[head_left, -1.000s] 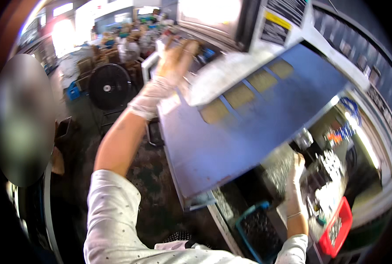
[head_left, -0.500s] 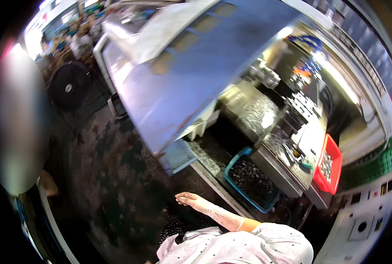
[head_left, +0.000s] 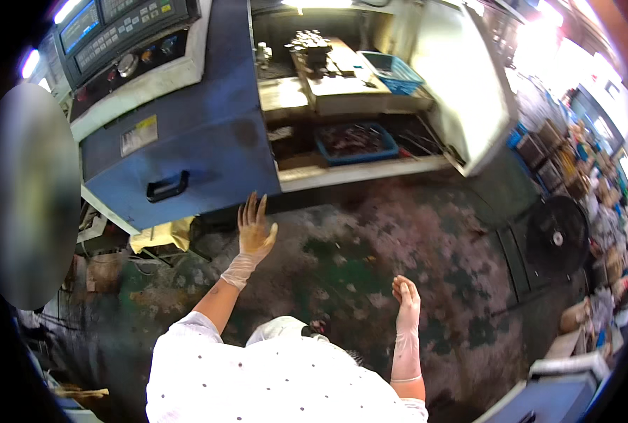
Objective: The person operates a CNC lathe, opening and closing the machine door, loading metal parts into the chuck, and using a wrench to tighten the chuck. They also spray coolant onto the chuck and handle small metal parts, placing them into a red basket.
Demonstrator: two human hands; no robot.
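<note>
My left hand [head_left: 255, 229], in a thin translucent glove, reaches forward with its fingers stretched and spread. It is nearest the lower right corner of a blue machine door [head_left: 222, 166], holding nothing; whether the fingertips touch the door cannot be told. A black handle [head_left: 167, 187] sits on that door, left of the hand. My right hand [head_left: 407, 299], also gloved, is raised over the floor with loosely curled fingers close together, and nothing shows in it. Beside the door the machine stands uncovered, with a blue basket [head_left: 360, 159] of dark scraps low inside.
A control panel [head_left: 127, 65] with screen and keys is at the upper left. Another blue basket [head_left: 402, 79] stands inside the machine. Below the door lies a yellow cloth [head_left: 164, 235]. At right are a black fan [head_left: 556, 238], piled boxes and bags, and a blue cabinet-like unit [head_left: 553, 402].
The view has swung round, from a machine with a red basket to this blue-doored one. My left hand has come into view, spread out. My right hand's fingers are now more curled.
</note>
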